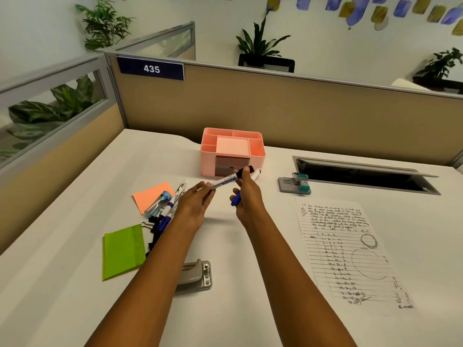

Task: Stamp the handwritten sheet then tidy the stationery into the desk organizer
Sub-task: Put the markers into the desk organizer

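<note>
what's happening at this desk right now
A person is tidying stationery. The right hand grips a marker held out above the desk, with another blue pen tucked lower in its fingers; the left hand touches the marker's near end. The pink organizer looks empty. The handwritten sheet lies to the right.

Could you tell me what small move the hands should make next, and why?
Probably carry the marker forward and drop it into the pink organizer. The right hand already holds it just in front, and the organizer's compartments look open.
</note>
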Available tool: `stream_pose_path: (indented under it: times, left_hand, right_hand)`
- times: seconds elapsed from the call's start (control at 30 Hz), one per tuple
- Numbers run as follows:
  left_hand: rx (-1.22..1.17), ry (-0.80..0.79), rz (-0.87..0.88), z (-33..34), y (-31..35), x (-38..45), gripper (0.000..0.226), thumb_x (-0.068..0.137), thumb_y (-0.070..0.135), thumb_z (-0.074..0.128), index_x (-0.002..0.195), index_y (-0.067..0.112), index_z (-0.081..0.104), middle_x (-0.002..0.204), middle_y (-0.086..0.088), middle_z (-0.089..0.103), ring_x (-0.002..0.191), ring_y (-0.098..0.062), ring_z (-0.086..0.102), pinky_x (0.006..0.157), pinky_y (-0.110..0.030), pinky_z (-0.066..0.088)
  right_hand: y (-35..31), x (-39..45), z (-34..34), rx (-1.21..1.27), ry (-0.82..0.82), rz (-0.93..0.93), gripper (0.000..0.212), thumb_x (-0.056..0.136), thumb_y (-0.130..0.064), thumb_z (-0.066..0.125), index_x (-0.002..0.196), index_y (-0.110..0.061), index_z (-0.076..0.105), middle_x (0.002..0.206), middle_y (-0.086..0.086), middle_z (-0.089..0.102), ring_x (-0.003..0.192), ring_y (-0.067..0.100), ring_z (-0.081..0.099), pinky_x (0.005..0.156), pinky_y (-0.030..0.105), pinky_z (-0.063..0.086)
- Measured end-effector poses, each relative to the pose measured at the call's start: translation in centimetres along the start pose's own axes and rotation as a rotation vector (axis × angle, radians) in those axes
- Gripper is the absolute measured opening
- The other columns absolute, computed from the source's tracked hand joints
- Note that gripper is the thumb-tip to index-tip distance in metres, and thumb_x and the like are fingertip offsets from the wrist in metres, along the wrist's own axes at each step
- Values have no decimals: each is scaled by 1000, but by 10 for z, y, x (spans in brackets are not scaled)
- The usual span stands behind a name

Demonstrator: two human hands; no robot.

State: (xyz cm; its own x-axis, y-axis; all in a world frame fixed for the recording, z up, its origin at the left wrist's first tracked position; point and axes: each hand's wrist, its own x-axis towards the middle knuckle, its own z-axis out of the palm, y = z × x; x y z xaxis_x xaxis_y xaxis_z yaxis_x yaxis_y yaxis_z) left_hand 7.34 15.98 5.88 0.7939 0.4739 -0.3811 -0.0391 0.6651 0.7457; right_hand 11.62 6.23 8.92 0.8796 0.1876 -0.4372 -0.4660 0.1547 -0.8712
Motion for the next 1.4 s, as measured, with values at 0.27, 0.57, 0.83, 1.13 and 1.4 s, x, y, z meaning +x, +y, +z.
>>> stream_pose_path:
  times: [0.27, 0.57, 0.83, 1.13, 1.4]
  left_hand:
    - [1010, -251, 252, -2, -4, 0, 34, 92, 28, 52, 121, 12, 56, 102, -2, 61, 92, -18, 58, 83, -29, 42]
    - [1012, -231, 466, -13, 10, 9, 40, 95, 12, 45, 135, 13, 38, 140, -8, 44, 125, -25, 43, 103, -35, 36]
    - [1045, -349, 446, -19, 13, 13, 30, 80, 19, 69, 104, 27, 52, 95, 13, 60, 94, -17, 53, 79, -24, 44]
    - [780, 51, 429, -36, 24, 39, 39, 93, 27, 50, 125, 5, 44, 78, -3, 50, 62, -13, 47, 57, -21, 41]
    - [707, 95, 382, -50, 35, 60, 38, 93, 31, 50, 121, 7, 45, 67, 1, 44, 55, -13, 43, 53, -24, 39]
  right_hand:
    - [-3, -2, 7, -412, -143, -147, 40, 98, -29, 44, 135, -13, 43, 127, 11, 52, 96, 20, 50, 80, 31, 48]
    - [-20, -3, -7, -1154, -195, -275, 57, 90, 2, 53, 141, -9, 30, 132, 20, 49, 109, 30, 55, 86, 32, 48]
    - [-34, 0, 9, -1023, -204, -388, 37, 82, -20, 70, 114, -4, 62, 112, 12, 66, 96, 26, 67, 90, 31, 54]
    - [14, 29, 31, -929, -164, -610, 26, 97, -9, 45, 120, -5, 56, 123, 14, 61, 110, 28, 60, 95, 36, 50]
    - [69, 45, 49, -1640, -625, -857, 57, 84, 7, 54, 136, -15, 46, 145, 7, 43, 131, 28, 39, 103, 41, 39]
